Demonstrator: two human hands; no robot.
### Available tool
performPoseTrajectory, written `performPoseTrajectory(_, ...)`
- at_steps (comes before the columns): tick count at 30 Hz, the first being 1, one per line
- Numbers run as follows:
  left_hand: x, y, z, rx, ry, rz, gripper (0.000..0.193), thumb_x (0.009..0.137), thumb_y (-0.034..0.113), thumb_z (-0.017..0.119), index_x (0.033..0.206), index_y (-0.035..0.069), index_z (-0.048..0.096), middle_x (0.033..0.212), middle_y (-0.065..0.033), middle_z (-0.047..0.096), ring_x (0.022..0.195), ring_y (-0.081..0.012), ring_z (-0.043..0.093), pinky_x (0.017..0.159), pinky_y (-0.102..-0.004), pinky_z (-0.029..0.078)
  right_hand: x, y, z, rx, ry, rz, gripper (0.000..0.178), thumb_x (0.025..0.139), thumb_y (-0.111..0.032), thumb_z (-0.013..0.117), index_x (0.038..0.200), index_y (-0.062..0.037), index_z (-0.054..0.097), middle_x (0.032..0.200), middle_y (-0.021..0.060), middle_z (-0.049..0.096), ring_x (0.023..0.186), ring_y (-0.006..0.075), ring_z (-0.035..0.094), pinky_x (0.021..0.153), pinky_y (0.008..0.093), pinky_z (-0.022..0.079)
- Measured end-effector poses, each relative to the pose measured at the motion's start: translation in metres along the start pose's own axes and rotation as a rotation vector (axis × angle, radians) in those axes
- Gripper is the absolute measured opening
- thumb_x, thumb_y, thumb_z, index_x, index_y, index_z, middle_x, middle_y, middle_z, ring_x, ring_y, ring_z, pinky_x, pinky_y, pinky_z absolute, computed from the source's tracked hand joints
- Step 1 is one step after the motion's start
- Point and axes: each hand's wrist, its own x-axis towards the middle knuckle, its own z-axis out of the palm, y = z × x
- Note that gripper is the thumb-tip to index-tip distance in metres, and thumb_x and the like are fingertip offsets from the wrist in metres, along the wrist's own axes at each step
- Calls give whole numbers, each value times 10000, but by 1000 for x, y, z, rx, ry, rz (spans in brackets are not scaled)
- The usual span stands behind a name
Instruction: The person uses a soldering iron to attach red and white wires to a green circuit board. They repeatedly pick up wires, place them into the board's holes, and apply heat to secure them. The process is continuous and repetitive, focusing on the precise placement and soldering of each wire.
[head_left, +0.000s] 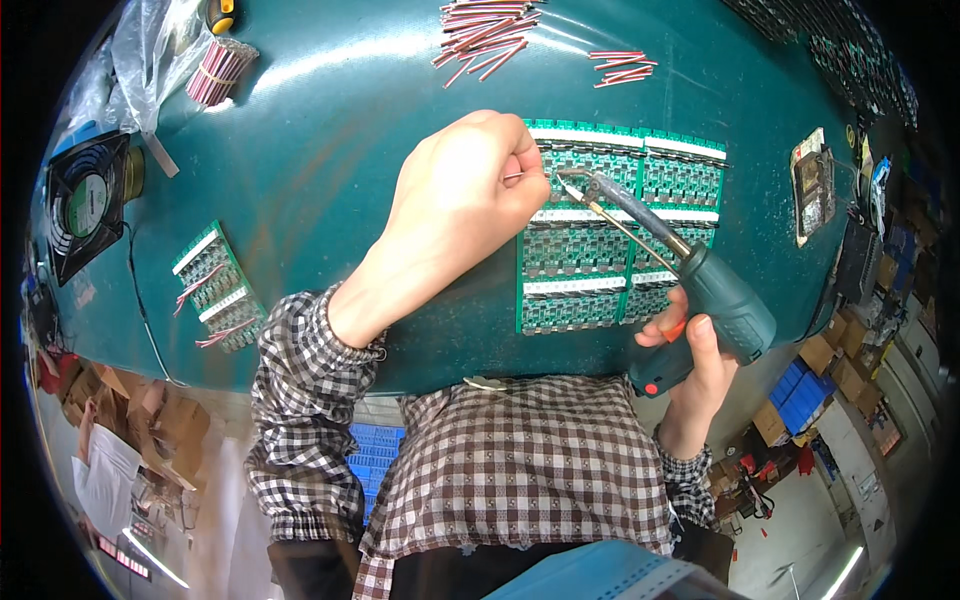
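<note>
In the head view, the left hand (462, 190) was closed in a pinch on a thin wire piece (513, 177), holding its end at the upper left of the green circuit board panel (575, 250), which lay flat on the teal counter (330, 130). This grip probably kept the wire steady at the joint. The right hand (700, 360) was wrapped around the handle of the soldering gun (700, 285). Its long axis ran diagonally from lower right to upper left, with the tip pointing toward the wire end. More cut wires (485, 30) lay at the far edge, and smaller boards (215, 285) and a fan (85, 200) to the left.
</note>
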Motion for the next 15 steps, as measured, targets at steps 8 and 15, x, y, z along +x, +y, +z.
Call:
performPoseTrajectory(8,-4,-3,3,-9,55,30,62,730,60,639,756,17,601,693,-55,544,601,-134,517,569,-267,437,1,0,1,-1,-20,-15,446,887,-290,617,1080,106,549,715,89,553,629,167,599,579,313,569)
performPoseTrajectory(15,-3,-5,5,-16,62,47,65,730,59,638,762,15,603,697,-55,547,604,-131,522,572,-265,439,1,0,3,-3,-4,-22,456,888,-290,617,1074,119,543,711,97,553,628,170,599,570,314,575)
